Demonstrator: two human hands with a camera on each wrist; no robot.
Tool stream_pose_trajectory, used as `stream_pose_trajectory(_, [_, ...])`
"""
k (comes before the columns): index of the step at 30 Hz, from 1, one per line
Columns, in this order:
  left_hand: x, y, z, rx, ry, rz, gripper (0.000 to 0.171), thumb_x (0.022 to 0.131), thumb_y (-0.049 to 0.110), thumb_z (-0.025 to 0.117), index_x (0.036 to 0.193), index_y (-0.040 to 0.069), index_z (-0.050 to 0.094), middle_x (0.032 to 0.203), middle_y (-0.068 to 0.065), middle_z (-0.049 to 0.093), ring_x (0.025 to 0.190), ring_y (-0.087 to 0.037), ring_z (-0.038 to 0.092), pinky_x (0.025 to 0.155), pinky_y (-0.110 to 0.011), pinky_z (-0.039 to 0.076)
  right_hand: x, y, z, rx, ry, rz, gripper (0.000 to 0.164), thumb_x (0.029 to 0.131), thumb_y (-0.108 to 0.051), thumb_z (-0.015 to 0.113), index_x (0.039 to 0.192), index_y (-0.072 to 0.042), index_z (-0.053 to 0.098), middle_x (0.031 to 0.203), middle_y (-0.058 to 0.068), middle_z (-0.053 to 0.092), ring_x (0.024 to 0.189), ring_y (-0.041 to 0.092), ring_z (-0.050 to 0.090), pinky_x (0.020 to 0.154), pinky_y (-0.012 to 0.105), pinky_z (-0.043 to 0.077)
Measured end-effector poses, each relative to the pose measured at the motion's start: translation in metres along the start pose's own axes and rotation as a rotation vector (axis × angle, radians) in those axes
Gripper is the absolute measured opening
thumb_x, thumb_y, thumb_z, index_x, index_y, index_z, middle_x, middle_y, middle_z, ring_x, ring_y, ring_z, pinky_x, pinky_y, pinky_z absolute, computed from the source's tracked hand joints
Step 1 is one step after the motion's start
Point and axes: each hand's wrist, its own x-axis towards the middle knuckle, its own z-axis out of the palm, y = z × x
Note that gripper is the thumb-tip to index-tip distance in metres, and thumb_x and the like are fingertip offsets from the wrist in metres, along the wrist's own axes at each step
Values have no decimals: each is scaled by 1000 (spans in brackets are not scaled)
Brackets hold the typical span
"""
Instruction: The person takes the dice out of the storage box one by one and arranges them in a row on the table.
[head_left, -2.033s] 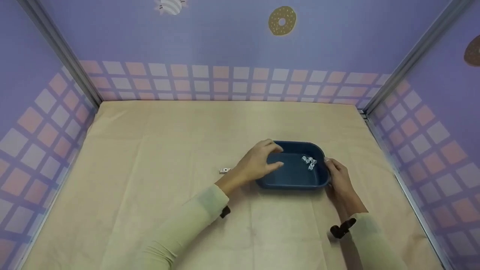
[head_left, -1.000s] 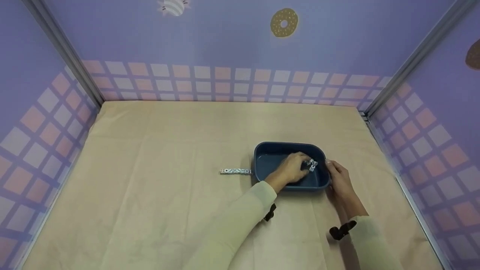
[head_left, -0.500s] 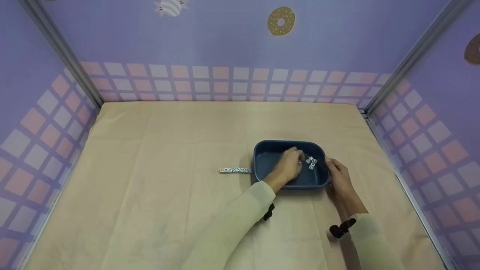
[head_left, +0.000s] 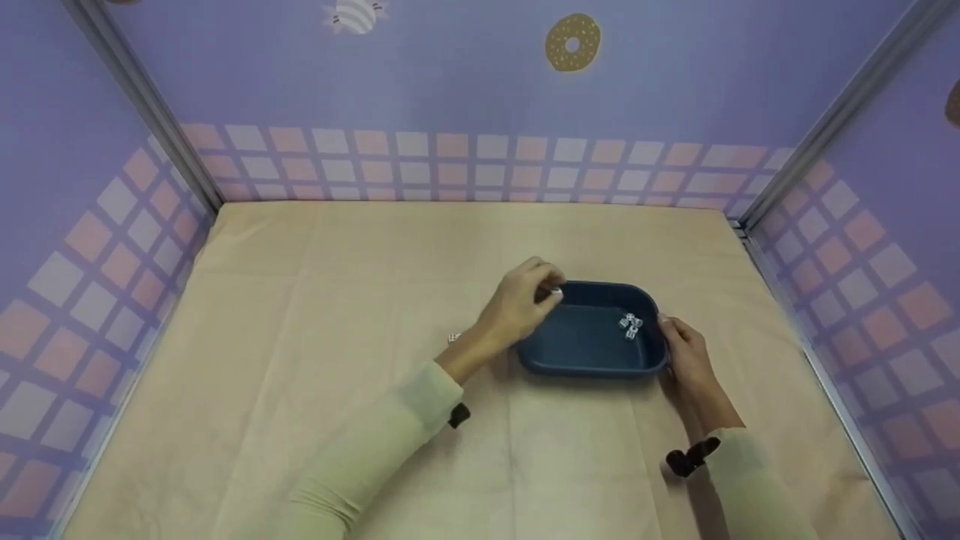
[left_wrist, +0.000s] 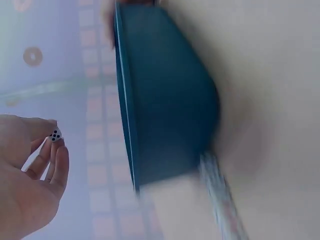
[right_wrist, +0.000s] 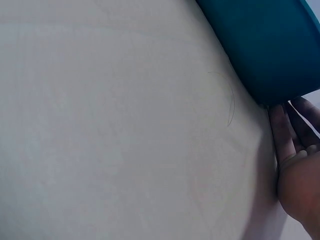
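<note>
My left hand (head_left: 517,300) is raised over the left rim of a dark blue plastic tub (head_left: 589,373). Thumb and fingertips pinch a small white die with black dots (left_wrist: 55,135). Inside the tub, several more dice (head_left: 631,325) lie bunched toward the right end. My right hand (head_left: 688,358) holds the tub's right end, thumb at the rim and fingers against the outer wall, as the right wrist view shows. Left of the tub, a row of dice (left_wrist: 222,200) lies on the cloth, blurred in the left wrist view; in the head view my left forearm hides all but its end.
A cream cloth (head_left: 360,300) with fold lines covers the table. Purple walls with pink and white squares (head_left: 450,169) enclose the back and both sides. A dark wrist strap (head_left: 691,457) shows at the right sleeve.
My left hand reached into the tub toward the dice, then came up and left with one die. The dice row got covered by my forearm again. The right hand stayed at the tub.
</note>
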Motion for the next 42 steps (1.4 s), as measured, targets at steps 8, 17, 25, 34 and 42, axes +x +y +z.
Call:
stream_pose_trajectory(8, [-56, -52, -63, 146, -32, -105, 19, 99, 4, 75, 117, 7, 71, 114, -4, 68, 107, -20, 67, 96, -37, 56, 2, 2, -1, -16, -25, 27, 67, 114, -51, 37, 159, -2, 44, 158, 20, 49, 141, 26, 50, 121, 40, 35])
stream_pose_trajectory(17, [-95, -84, -84, 127, -95, -225, 22, 98, 1, 74, 120, 0, 70, 114, -10, 68, 107, -24, 68, 95, -40, 57, 1, -3, -3, 11, -23, 28, 69, 113, -53, 38, 161, -3, 42, 162, 18, 45, 149, 28, 43, 125, 42, 30])
stream_pose_trajectory(25, [-112, -100, -79, 184, -124, -311, 25, 95, -2, 75, 120, 3, 72, 113, -4, 69, 106, -20, 68, 94, -33, 57, -3, -10, -1, 6, -22, 52, 65, 115, -47, 38, 160, -1, 42, 160, 20, 46, 148, 28, 44, 125, 42, 30])
stream_pose_trajectory(34, [-116, -109, -78, 139, -148, -306, 23, 97, -2, 74, 119, 3, 71, 111, -6, 68, 101, -20, 66, 90, -34, 57, 1, -2, 1, 7, -7, 45, 73, 111, -58, 41, 159, -4, 45, 158, 17, 48, 143, 24, 48, 122, 37, 34])
stream_pose_trajectory(42, [-117, -112, -76, 89, -160, -319, 22, 97, -2, 73, 119, 3, 72, 110, -7, 68, 99, -20, 65, 90, -35, 57, 2, 1, 2, -13, 11, 27, 71, 111, -57, 41, 157, -3, 47, 153, 19, 53, 133, 20, 54, 106, 18, 43])
